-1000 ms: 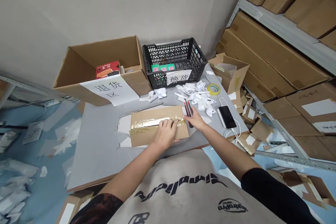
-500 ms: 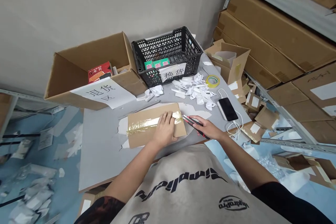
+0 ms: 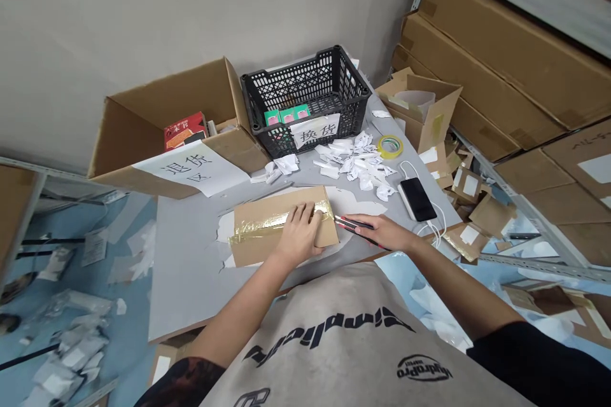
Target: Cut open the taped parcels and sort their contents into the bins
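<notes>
A flat cardboard parcel (image 3: 260,222) with a strip of shiny tape along its top lies on the grey table (image 3: 191,280). My left hand (image 3: 298,235) presses down on the parcel's right part, fingers spread flat. My right hand (image 3: 386,233) is closed round a red and black utility knife (image 3: 351,224), whose tip points left at the parcel's right end.
At the back stand an open cardboard box (image 3: 157,133) with a paper sign and a black plastic crate (image 3: 310,98). Crumpled white paper scraps (image 3: 358,162), a tape roll (image 3: 390,145) and a phone (image 3: 417,198) on a cable lie right. Shelves of cartons (image 3: 501,70) fill the right side.
My right hand has picked the knife up from beside the parcel's far corner and turned it level, tip toward the parcel's right end. My left hand has stayed on the parcel.
</notes>
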`<state>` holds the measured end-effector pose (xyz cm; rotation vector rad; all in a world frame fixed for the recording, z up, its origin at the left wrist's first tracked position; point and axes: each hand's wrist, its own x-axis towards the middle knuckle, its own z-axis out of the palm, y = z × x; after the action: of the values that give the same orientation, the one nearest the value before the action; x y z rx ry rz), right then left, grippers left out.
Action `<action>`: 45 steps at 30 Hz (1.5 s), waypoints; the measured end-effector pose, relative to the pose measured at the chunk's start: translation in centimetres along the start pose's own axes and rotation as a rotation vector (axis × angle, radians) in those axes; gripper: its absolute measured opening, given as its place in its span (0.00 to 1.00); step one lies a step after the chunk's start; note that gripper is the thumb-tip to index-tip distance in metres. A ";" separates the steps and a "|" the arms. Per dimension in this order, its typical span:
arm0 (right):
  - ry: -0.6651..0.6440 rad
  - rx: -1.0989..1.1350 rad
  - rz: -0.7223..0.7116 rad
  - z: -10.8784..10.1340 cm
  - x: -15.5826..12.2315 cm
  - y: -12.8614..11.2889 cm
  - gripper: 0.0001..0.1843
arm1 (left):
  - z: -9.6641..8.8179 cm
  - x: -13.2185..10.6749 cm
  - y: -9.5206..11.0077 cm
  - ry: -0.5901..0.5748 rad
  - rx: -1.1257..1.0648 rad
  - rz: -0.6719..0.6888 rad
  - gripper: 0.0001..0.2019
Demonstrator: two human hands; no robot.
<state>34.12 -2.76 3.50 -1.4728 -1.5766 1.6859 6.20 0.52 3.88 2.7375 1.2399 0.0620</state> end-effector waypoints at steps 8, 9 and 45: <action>0.461 0.175 -0.047 3.5 3.2 0.7 0.40 | 2.1 -1.2 -0.6 0.039 -0.098 0.031 0.43; 0.491 0.166 -0.069 4.4 4.0 0.6 0.42 | 2.1 -1.2 -1.0 0.038 -0.111 0.014 0.38; 0.477 0.406 -0.213 8.8 7.4 1.0 0.55 | 1.3 2.5 -6.9 0.036 0.079 0.077 0.30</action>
<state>24.24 -1.01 -2.15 -1.3139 -1.0239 1.3083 2.86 6.79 1.54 2.8638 1.1704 0.0725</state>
